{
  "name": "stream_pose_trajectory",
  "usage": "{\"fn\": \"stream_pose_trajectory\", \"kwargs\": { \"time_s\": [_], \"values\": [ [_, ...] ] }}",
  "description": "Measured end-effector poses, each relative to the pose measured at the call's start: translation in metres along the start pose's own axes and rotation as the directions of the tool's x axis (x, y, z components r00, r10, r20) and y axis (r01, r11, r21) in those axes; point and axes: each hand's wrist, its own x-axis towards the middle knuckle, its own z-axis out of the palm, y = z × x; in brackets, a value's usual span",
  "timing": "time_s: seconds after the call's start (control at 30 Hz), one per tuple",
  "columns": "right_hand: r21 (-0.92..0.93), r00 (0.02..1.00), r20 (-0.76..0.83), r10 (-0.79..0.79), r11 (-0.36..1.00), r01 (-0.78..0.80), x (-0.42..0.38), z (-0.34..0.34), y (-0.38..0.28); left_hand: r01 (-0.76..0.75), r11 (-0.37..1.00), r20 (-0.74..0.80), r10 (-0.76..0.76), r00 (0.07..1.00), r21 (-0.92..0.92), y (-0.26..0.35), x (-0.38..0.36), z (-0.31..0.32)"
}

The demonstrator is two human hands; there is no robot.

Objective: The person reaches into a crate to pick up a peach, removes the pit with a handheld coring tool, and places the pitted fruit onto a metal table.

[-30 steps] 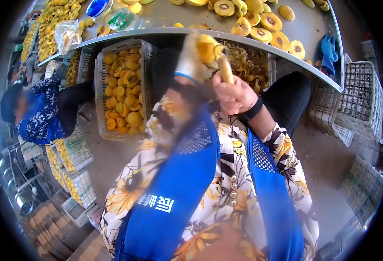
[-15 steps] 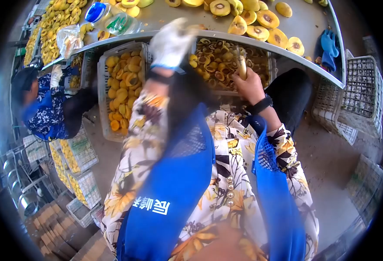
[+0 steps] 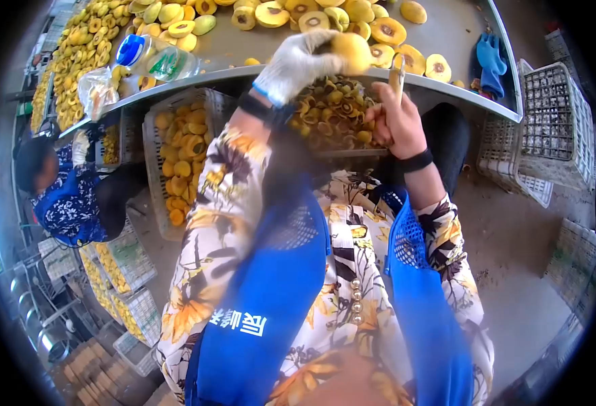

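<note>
My left hand [image 3: 292, 66], in a white glove, is closed on a yellow peach half [image 3: 353, 54] above the metal table's front edge. My bare right hand [image 3: 402, 127] grips a slim tool with a light handle [image 3: 397, 80], just right of and below the peach. The tool's working end is too small to make out. Beneath both hands stands a crate of peach scraps and pits [image 3: 330, 111]. On the table, cut peach halves [image 3: 387, 30] lie with their brown centres showing.
A crate of peach halves [image 3: 179, 159] stands at left. On the metal table [image 3: 234, 40] are a plastic bottle [image 3: 169, 59], a plastic bag [image 3: 97, 88] and a blue glove [image 3: 491, 64]. Stacked crates [image 3: 555, 128] stand right. A co-worker [image 3: 68, 196] sits at left.
My left hand has moved right and now has a peach half in it. My right hand has risen slightly with the tool. The view has shifted a little.
</note>
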Motion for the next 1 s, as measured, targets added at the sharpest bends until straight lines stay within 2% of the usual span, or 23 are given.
{"fn": "stream_pose_trajectory", "kwargs": {
  "time_s": [0.07,0.1,0.13,0.17,0.2,0.23,0.27,0.33,0.37,0.4,0.43,0.47,0.5,0.53,0.57,0.6,0.63,0.67,0.7,0.77,0.83,0.9,1.0],
  "values": [
    [0.313,0.947,0.251,0.201,0.909,-0.276,0.016,-0.006,-0.009,0.015,1.000,0.148,-0.019,0.989,0.024,0.022,-0.024,0.012],
    [0.397,0.930,0.308,0.202,0.861,-0.318,0.015,0.005,-0.017,-0.209,0.957,0.154,0.180,0.972,0.203,0.021,-0.027,0.017],
    [0.411,0.946,0.284,0.153,0.872,-0.265,0.013,0.015,-0.018,-0.326,0.856,0.165,0.282,0.945,0.402,0.025,-0.031,0.018],
    [0.424,0.960,0.259,0.103,0.881,-0.209,0.010,0.024,-0.019,-0.226,0.919,0.062,0.218,0.974,0.323,0.014,-0.033,0.013],
    [0.437,0.971,0.232,0.053,0.886,-0.153,0.009,0.029,-0.019,-0.118,0.989,-0.057,0.124,0.991,0.090,0.012,-0.038,0.017],
    [0.413,0.967,0.256,-0.004,0.905,-0.105,0.014,0.026,-0.005,-0.056,0.984,-0.174,0.027,0.984,-0.169,0.011,-0.042,0.020],
    [0.421,0.976,0.214,-0.029,0.905,-0.065,0.014,0.029,-0.001,-0.028,0.836,-0.254,-0.135,0.958,-0.548,0.019,-0.050,0.034],
    [0.431,0.988,0.133,-0.075,0.902,0.010,0.007,0.043,0.003,-0.152,0.694,-0.253,-0.044,0.967,-0.704,-0.001,-0.055,0.045],
    [0.476,1.000,-0.003,-0.027,0.879,0.026,-0.002,0.059,-0.010,-0.201,0.604,-0.251,0.001,0.968,-0.771,-0.011,-0.057,0.051],
    [0.239,0.996,-0.036,-0.084,0.967,0.090,-0.004,0.062,-0.006,-0.147,0.518,-0.249,-0.134,0.959,-0.843,-0.014,-0.057,0.056],
    [-0.009,0.963,-0.105,-0.247,0.969,0.248,0.001,0.064,0.013,-0.201,0.651,-0.360,-0.120,0.925,-0.732,-0.012,-0.054,0.064],
    [-0.257,0.907,-0.095,-0.411,0.890,0.376,0.006,0.062,0.027,-0.190,0.635,-0.364,-0.155,0.918,-0.749,-0.015,-0.054,0.058],
    [-0.492,0.823,-0.082,-0.562,0.741,0.457,0.011,0.060,0.040,-0.177,0.618,-0.364,-0.190,0.912,-0.766,-0.022,-0.051,0.051],
    [-0.592,0.870,-0.083,-0.487,0.726,0.350,0.005,0.063,0.031,-0.159,0.600,-0.359,-0.229,0.905,-0.784,-0.025,-0.052,0.047],
    [-0.683,0.908,-0.097,-0.407,0.691,0.237,-0.007,0.068,0.012,-0.109,0.509,-0.323,-0.353,0.878,-0.854,-0.002,-0.056,0.050],
    [-0.761,0.936,-0.124,-0.331,0.636,0.124,-0.016,0.070,-0.005,-0.129,0.540,-0.363,-0.352,0.863,-0.831,-0.003,-0.056,0.049],
    [-0.695,0.967,-0.084,-0.242,0.709,0.118,-0.018,0.069,-0.013,-0.146,0.571,-0.400,-0.350,0.847,-0.808,-0.007,-0.055,0.046],
    [-0.717,0.969,-0.056,-0.240,0.685,0.128,-0.020,0.070,-0.013,-0.156,0.601,-0.434,-0.350,0.830,-0.784,-0.014,-0.055,0.044],
    [-0.739,0.971,-0.030,-0.236,0.660,0.137,-0.022,0.070,-0.013,-0.098,0.587,-0.384,-0.387,0.838,-0.804,-0.013,-0.055,0.040],
    [-0.780,0.973,0.019,-0.231,0.606,0.159,-0.023,0.069,-0.012,-0.176,0.772,-0.508,-0.211,0.835,-0.610,-0.010,-0.063,0.052],
    [-0.794,0.971,0.038,-0.238,0.583,0.174,-0.024,0.066,-0.011,-0.183,0.819,-0.548,-0.182,0.816,-0.544,-0.006,-0.064,0.056],
    [-0.812,0.972,0.051,-0.230,0.557,0.175,-0.025,0.065,-0.010,-0.122,0.761,-0.534,-0.322,0.782,-0.637,-0.009,-0.058,0.053],
    [-0.842,0.980,0.041,-0.194,0.522,0.139,-0.025,0.065,-0.010,-0.094,0.708,-0.500,-0.392,0.773,-0.700,-0.007,-0.056,0.056]
  ]
}}
